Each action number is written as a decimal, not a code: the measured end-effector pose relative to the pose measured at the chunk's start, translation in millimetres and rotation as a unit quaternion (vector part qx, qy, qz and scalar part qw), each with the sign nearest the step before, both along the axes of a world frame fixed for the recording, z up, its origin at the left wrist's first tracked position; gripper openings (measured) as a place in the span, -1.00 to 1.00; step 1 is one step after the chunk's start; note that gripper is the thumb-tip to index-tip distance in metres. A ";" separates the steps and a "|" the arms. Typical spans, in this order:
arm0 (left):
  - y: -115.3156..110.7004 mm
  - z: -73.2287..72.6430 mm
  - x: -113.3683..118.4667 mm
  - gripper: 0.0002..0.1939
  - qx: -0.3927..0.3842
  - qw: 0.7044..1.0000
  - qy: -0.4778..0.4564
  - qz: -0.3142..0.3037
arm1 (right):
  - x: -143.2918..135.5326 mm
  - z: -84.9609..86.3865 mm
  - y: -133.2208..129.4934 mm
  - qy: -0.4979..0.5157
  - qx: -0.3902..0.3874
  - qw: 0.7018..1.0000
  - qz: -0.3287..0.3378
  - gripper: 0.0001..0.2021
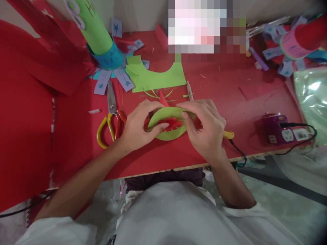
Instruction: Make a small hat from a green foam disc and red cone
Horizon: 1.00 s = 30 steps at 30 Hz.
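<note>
A person's two bare hands at work on a red worktop, seen from above. At the centre of the frame, a round green paper piece is held raised and slightly bowed, with notched red paper showing within its outline. The left hand grasps the left side of the piece, its thumb laid across toward the red notches; the right hand pinches the upper right edge between thumb and forefinger. Just above the hands lie thin green strips, a white pen and a green offcut with a curved cut-out. Left of centre, scissors with yellow and orange-red handles rest beside the left hand, with a short white stick near them. In the upper left, a green cylinder stands in a blue band, lavender strips bearing blue stars spread about its base. In the upper right, a pink band surrounds a red cylinder. At lower right, a purple box has a black cable plugged in; a yellow tool, partly hidden, lies just beside the right hand.
</note>
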<state>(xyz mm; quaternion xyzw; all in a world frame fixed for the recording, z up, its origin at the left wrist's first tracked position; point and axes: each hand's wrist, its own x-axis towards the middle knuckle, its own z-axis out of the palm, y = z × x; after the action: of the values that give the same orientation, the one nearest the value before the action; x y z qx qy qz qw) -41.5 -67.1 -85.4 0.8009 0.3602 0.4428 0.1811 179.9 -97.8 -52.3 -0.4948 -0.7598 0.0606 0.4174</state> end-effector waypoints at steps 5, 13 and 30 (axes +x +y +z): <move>-1.4 -1.4 -1.3 -0.37 -0.029 0.999 0.023 -0.013 | -2.6 -5.9 -0.2 -0.002 0.034 0.999 -0.029 -0.79; -0.6 -3.0 -0.3 -0.36 -0.044 0.998 0.042 -0.021 | -3.3 -7.6 -4.3 0.038 0.039 0.997 -0.051 -0.79; -1.7 -2.1 -1.4 -0.46 -0.062 0.998 0.029 -0.003 | -6.5 -11.3 -5.0 0.062 0.063 0.995 -0.046 -0.80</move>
<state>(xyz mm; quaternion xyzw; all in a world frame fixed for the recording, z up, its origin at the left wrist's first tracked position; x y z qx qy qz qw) -42.8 -68.8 -87.5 0.8015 0.3896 0.3959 0.2214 173.5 -102.8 -63.6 -0.4975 -0.7110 0.0238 0.4963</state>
